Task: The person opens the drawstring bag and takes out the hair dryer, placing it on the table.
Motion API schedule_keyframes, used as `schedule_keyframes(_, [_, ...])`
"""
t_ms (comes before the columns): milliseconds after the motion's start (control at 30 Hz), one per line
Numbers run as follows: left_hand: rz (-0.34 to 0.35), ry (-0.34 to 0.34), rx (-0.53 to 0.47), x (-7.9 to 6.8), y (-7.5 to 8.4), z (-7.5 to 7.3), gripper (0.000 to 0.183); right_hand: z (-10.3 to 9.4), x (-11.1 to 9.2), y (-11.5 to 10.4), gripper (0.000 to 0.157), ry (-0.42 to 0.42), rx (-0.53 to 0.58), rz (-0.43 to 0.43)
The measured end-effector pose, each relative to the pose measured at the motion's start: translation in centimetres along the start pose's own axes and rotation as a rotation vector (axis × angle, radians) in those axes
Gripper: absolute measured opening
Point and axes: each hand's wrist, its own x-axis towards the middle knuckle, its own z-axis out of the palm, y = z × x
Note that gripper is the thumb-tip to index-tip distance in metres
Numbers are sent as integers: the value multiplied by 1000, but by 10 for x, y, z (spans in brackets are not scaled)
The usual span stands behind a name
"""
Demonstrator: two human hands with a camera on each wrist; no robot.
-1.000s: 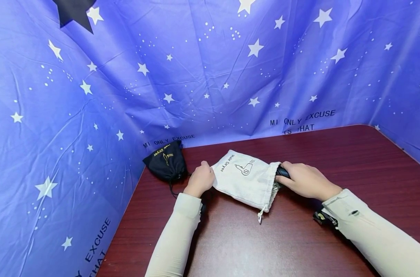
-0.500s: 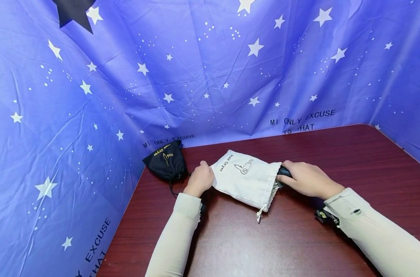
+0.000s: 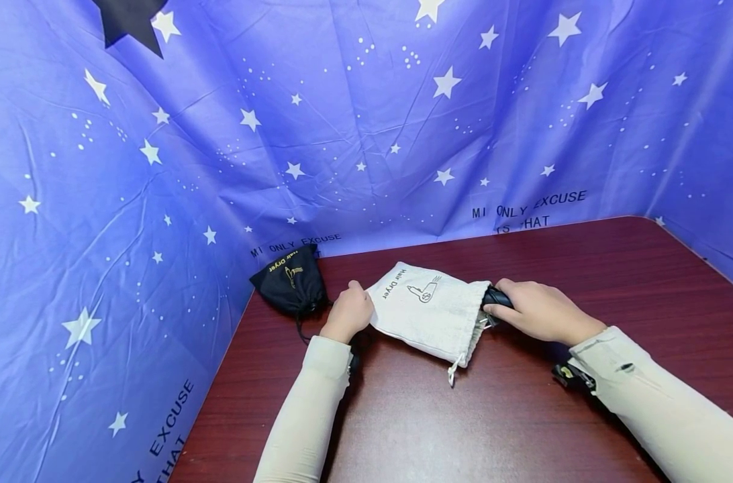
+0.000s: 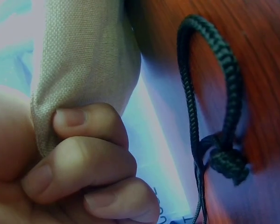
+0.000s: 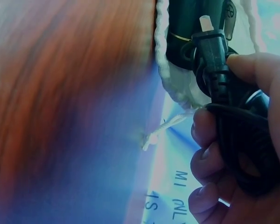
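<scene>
While left hand (image 3: 348,311) pinches bag (image 3: 428,315) (white), right hand (image 3: 543,312) – curled – grips cord (image 5: 227,144)

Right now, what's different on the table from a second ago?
The right hand has moved slightly to the right, drawing the black cord a little further out of the white bag. Nothing was newly grabbed or let go. The left hand still grips the bag's corner, and the black pouch stayed put.
</scene>
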Motion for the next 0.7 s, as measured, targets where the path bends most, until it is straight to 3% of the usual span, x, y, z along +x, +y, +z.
schedule_keyframes(700, [-8, -1, 7, 2, -2, 2, 32, -2, 0, 11, 35, -17, 39, -7])
